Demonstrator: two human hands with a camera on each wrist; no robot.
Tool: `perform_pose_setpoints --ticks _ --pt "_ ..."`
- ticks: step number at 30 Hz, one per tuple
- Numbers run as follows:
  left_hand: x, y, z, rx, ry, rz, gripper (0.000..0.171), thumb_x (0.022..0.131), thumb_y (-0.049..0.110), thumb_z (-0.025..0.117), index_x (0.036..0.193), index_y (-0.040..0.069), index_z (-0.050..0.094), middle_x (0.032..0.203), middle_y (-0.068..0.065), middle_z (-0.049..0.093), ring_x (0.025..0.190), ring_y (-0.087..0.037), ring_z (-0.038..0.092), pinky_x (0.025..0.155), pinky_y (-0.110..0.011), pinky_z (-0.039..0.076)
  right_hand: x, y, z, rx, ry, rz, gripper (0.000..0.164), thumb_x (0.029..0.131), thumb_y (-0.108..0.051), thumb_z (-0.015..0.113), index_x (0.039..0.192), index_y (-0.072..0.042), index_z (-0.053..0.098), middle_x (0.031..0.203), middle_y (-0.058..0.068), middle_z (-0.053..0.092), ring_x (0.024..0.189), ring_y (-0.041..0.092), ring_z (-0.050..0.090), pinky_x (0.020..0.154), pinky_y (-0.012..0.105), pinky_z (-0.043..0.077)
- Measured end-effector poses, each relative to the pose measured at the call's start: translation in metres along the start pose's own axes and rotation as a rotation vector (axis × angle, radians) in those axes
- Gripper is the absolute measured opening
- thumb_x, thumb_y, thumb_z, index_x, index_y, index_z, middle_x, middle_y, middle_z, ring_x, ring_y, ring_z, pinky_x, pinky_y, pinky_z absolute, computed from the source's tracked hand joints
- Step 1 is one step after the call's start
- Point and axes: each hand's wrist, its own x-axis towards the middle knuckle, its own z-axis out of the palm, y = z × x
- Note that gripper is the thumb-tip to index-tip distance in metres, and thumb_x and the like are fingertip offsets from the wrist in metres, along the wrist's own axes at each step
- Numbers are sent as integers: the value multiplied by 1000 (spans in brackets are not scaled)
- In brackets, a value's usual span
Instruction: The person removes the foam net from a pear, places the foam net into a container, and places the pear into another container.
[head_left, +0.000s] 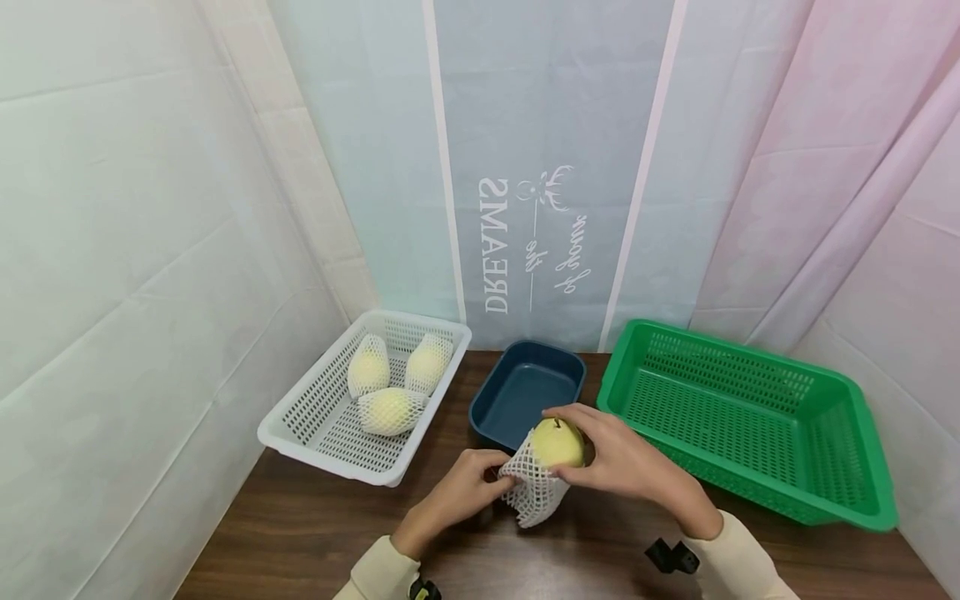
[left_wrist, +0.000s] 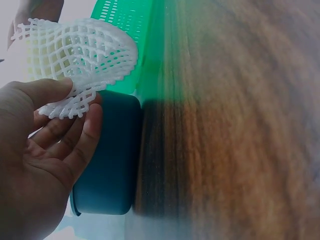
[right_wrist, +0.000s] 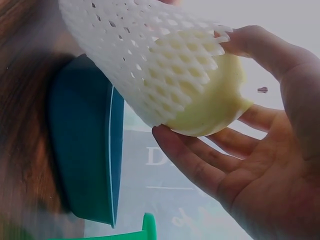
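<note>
A pale yellow pear (head_left: 558, 442) with a dark stem sits partly inside a white foam net sleeve (head_left: 534, 492), in front of the blue bin. My right hand (head_left: 618, 454) grips the pear around its bare stem end, thumb and fingers on opposite sides, as the right wrist view also shows. With thumb and fingers, my left hand (head_left: 468, 487) pinches the edge of the net. In the left wrist view the far end of the net sleeve (left_wrist: 107, 50) hangs loose beyond the pear.
A white basket (head_left: 322, 458) on the left holds three netted pears (head_left: 392, 411). The dark blue bin (head_left: 487, 392) stands in the middle at the back of the wooden table (head_left: 300, 533). A green basket (head_left: 750, 492) is on the right. Cloth walls (head_left: 540, 108) enclose the table.
</note>
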Motion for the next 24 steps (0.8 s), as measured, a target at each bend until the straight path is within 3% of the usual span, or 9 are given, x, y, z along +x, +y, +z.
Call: perform_pose_setpoints --ticks 6,13,24 --pt "1 -1 0 3 6 7 6 100 13 74 95 15 74 85 4 69 77 1 54 69 -16 49 1 2 -4 15 24 6 69 89 -43 87 148 -19 61 140 7 66 101 10 66 74 26 55" --pt "2 1 0 -20 25 -6 5 102 17 74 99 14 76 93 1 76 81 -6 61 73 -31 60 2 5 -11 4 55 1 69 88 -41 88 147 -18 60 138 8 67 103 14 67 74 27 56" --pt "3 1 -1 -28 77 10 4 100 14 74 101 13 78 98 -2 79 81 1 60 71 -18 53 5 13 -24 -43 90 13 68 89 -41 88 147 -16 61 139 7 68 109 18 69 81 34 60"
